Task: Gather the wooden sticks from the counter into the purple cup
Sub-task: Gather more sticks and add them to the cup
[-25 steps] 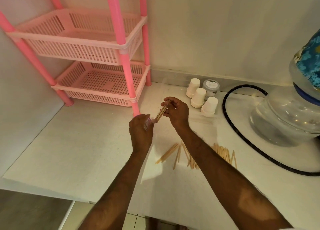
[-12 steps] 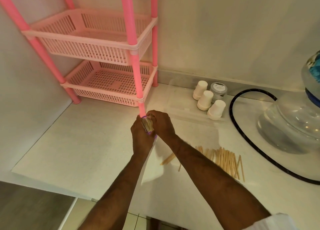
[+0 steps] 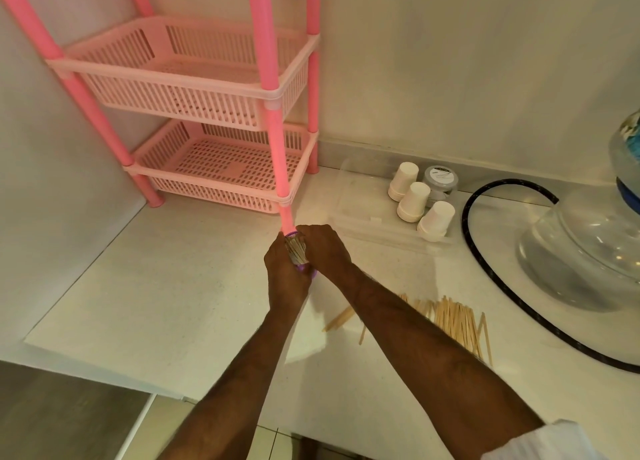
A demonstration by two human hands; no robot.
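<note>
1. Comparing with a second ago: the right hand (image 3: 323, 248) then held a few sticks angled toward the cup mouth; now those sticks stand inside the purple cup (image 3: 300, 256), ends showing at the rim. Judgement: one batch delivered, task partly done.
2. Left hand (image 3: 285, 272): fingers curled round the cup wall, holding it up between both hands, above the worktop (image 3: 156, 286). Only a sliver of purple shows at the cup's lower edge; the rest is hidden by fingers.
3. Right hand: cupped against the cup's far side and rim, touching it. Whether it pinches any stick or only steadies the cup, I cannot tell.
4. Remaining wooden sticks (image 3: 457, 317): loose fan lying flat on the worktop, below and to the right of the right hand, partly hidden under the right forearm. A couple lie apart nearer the left wrist side.
5. Judgement: next batch lies near, a short reach back for the right hand; the left can keep the cup.
</note>
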